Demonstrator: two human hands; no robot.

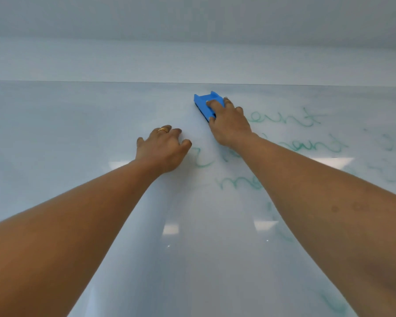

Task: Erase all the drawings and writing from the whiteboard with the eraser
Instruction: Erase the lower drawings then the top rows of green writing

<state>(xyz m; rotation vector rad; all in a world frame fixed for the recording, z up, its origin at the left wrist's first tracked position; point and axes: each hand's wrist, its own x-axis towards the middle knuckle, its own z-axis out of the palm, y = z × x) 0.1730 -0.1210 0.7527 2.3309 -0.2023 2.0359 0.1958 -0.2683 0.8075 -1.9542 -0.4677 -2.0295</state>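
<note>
Forearms reach up the whiteboard; right hand grips blue eraser, left hand loosely curled, empty

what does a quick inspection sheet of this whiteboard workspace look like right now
surface: glossy white whiteboard, left part wiped, ceiling lights reflected
job's things: blue plastic block eraser near the top edge; smeared green cursive writing remains on the right side and lower right
clutter: nothing seen
hands: right hand gripping the eraser against the board; left hand resting on the board, gold ring on a finger, holding nothing
cables: nothing seen
surroundings: plain pale wall above the board
</note>
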